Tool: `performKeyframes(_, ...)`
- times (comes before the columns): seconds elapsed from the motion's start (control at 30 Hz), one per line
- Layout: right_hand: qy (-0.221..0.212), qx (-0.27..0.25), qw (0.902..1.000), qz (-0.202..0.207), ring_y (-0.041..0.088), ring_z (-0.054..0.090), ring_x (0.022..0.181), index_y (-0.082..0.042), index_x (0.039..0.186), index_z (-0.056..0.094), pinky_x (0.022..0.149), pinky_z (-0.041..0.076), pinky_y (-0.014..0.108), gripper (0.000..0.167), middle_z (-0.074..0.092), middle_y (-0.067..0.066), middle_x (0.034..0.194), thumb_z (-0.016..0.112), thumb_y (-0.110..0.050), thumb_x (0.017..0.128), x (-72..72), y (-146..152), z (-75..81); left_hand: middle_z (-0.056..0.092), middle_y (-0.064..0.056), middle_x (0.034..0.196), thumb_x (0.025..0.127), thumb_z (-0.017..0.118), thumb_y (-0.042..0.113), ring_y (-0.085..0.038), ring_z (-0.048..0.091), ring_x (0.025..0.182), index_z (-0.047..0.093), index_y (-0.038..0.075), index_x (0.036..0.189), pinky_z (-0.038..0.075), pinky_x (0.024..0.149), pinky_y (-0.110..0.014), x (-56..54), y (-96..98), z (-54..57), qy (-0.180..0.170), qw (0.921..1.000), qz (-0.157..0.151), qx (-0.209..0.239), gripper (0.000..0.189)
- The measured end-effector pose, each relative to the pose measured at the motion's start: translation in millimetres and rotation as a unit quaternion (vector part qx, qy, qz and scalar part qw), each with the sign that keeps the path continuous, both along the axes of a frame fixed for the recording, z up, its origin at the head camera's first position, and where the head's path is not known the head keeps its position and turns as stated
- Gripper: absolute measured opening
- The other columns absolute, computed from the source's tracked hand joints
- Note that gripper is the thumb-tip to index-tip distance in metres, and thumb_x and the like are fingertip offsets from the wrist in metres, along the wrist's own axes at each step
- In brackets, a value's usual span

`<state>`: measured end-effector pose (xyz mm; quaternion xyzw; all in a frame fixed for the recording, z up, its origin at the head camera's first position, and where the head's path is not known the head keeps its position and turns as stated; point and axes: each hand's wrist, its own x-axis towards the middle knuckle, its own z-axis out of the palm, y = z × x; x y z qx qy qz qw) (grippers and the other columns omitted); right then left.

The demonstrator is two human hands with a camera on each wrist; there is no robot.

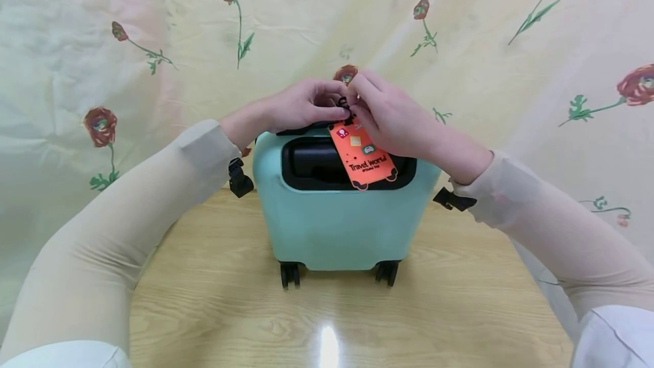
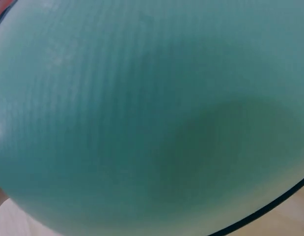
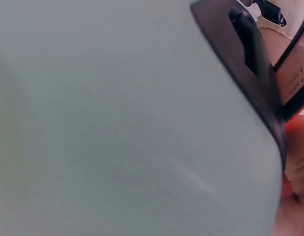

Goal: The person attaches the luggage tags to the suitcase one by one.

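A mint-green suitcase stands upright on its black wheels, and its side fills most of the left wrist view. From its top hangs an orange luggage tag with "Travel around the world" lettering, lying over the black recessed panel. The tag's black strap forms a small loop above it. My left hand pinches this strap between thumb and fingers. Close against it, my right hand pinches the strap too, its fingertips partly hidden. In the right wrist view, part of a hand shows beyond the suitcase's edge.
The suitcase stands on a light wooden table. Right behind it hangs a pale cloth printed with red flowers. Black strap buckles hang at both wrists, near the suitcase's sides.
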<state>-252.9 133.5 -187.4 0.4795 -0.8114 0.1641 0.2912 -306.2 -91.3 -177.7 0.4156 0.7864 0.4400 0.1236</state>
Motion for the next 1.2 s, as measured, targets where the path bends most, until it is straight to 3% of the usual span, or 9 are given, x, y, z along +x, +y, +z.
performKeyframes(0.23,0.021,-0.024,0.9994,0.015,0.029,0.07,0.088,0.002,0.106,0.066,0.082,0.062,0.042,0.013,0.07,0.019,0.102,0.074,0.0,0.096,0.5,-1,2.9,0.072,-0.011,0.117,0.105,0.066,0.011,-0.023,0.066,0.109,0.067,0.006,0.12,0.052,0.101,-0.032,0.4,-1.1,-0.6,0.004,0.9999,0.007,0.006,0.016)
performKeyframes(0.6,-0.035,-0.011,0.9986,-0.039,0.032,0.075,0.101,0.003,0.108,0.062,0.092,0.061,0.048,0.006,0.074,0.018,0.109,0.065,0.003,0.102,5.9,2,12.5,0.073,-0.008,0.121,0.106,0.065,0.016,-0.021,0.068,0.109,0.066,0.009,0.131,0.052,0.101,-0.032,3.2,-0.1,5.2,0.027,0.9992,0.001,-0.029,0.026)
performKeyframes(0.77,-0.028,-0.023,0.9987,-0.035,0.031,0.076,0.098,0.003,0.109,0.063,0.091,0.062,0.048,0.008,0.074,0.018,0.108,0.067,0.003,0.101,7.0,3,12.1,0.07,-0.01,0.123,0.108,0.06,0.013,-0.023,0.065,0.113,0.065,0.005,0.129,0.051,0.103,-0.031,1.4,-0.8,3.7,-0.028,0.9995,-0.012,0.003,0.023)
performKeyframes(0.9,0.011,-0.048,0.9983,-0.031,0.03,0.076,0.094,0.003,0.104,0.069,0.09,0.062,0.046,0.007,0.077,0.017,0.103,0.072,0.001,0.098,5.5,6,10.9,0.069,-0.012,0.128,0.108,0.059,0.012,-0.024,0.065,0.118,0.061,0.007,0.133,0.051,0.107,-0.033,0.2,1.0,2.5,-0.055,0.9979,-0.018,0.029,0.025)
performKeyframes(1.03,0.044,-0.056,0.9971,-0.025,0.029,0.076,0.093,0.0,0.1,0.073,0.089,0.062,0.047,0.006,0.078,0.017,0.1,0.076,-0.001,0.096,5.1,7,10.3,0.071,-0.013,0.129,0.106,0.063,0.011,-0.025,0.067,0.118,0.06,0.01,0.131,0.052,0.107,-0.035,0.2,2.8,0.7,-0.041,0.9984,-0.016,0.036,0.025)
performKeyframes(1.2,0.047,-0.036,0.9982,-0.013,0.031,0.076,0.091,0.001,0.1,0.071,0.085,0.063,0.047,0.01,0.078,0.018,0.099,0.079,-0.002,0.094,8.5,5,8.3,0.075,-0.011,0.119,0.104,0.068,0.009,-0.024,0.07,0.11,0.065,0.009,0.124,0.054,0.104,-0.036,-0.1,1.0,-1.1,0.03,0.9992,-0.021,0.018,0.02)
